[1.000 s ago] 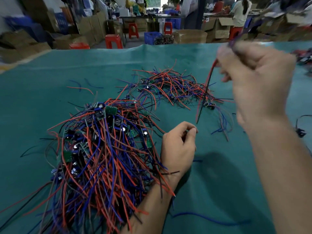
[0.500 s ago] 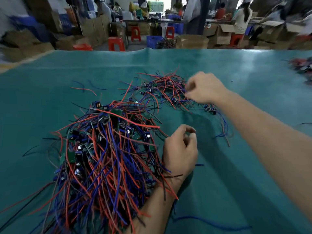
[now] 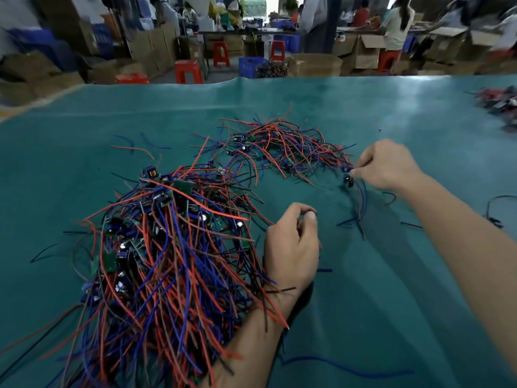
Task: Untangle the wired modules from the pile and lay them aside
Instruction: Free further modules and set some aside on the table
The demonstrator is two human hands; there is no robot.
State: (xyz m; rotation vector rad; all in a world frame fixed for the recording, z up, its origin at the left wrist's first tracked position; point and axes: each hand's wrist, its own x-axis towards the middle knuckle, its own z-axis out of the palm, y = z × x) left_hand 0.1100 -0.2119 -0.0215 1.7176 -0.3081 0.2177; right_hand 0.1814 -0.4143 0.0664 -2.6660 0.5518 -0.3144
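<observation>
main pile (image 3: 165, 256): dense heap of red, blue and black leads with small boards, near left on the green table cover (image 3: 391, 303); much remains unsorted.
sorted group (image 3: 282, 147): looser spread of modules laid further back, centre.
right hand (image 3: 387, 166): at the right edge of the sorted group, fingertips pinching at a small dark module (image 3: 348, 179) or its leads; judged to be the laying-down step.
left hand (image 3: 292, 247): beside the main pile, fingers curled, thumb meeting fingertips; whether a thin wire is held there cannot be told.
left wrist: several leads from the main pile drape across it.
risk 1: lifting the left arm may drag those draped leads and pull the heap apart or toward the sorted group.
risk 2: trailing blue leads under the right hand could snag neighbours on release and re-tangle them.
hidden: exact contact at the right fingertips; boards buried in the heap.
cut off: a further wire heap (image 3: 500, 103) at the far right edge, blurred.
loose: stray wire offcuts lie about the cover.
</observation>
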